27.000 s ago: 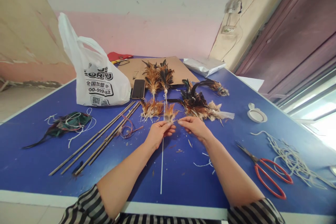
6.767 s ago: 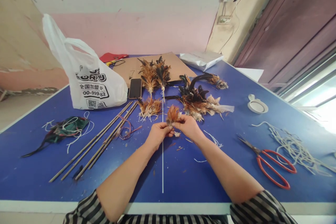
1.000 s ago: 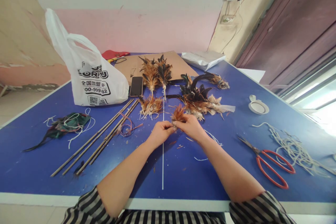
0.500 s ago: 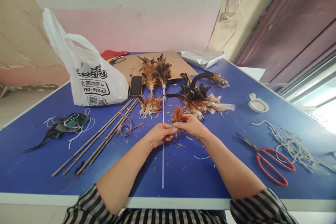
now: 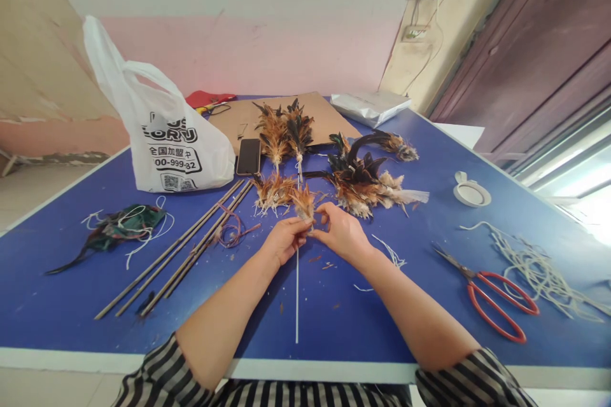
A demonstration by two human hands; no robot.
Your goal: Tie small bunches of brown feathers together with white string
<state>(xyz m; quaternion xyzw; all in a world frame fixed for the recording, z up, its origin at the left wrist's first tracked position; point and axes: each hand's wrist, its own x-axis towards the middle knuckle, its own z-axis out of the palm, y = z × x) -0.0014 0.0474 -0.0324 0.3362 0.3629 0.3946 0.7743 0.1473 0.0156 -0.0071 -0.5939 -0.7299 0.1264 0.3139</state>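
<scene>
A small bunch of orange-brown feathers (image 5: 303,202) stands upright over the middle of the blue table, its base pinched by my left hand (image 5: 285,239). My right hand (image 5: 344,234) is at the right of the base, thumb and fingertips curled close to it; what lies between those fingertips is too small to make out. Just behind my left hand lies a loose pile of feathers (image 5: 274,192). Two bound feather bunches (image 5: 273,129) rest on cardboard (image 5: 324,116) farther back, and a larger heap of dark and brown feathers (image 5: 363,172) lies behind my right hand.
At left are a white plastic bag (image 5: 176,140), a phone (image 5: 249,156), thin sticks (image 5: 191,254) and a dark green bundle with string (image 5: 125,224). Red-handled scissors (image 5: 501,286), tangled cord (image 5: 529,267) and a tape roll (image 5: 471,193) lie at right. A silver packet (image 5: 370,107) sits behind.
The small feather bunch has moved left and is now in my left hand. My right hand's fingers have come off its feathers to its base. White strands now show beside my right wrist.
</scene>
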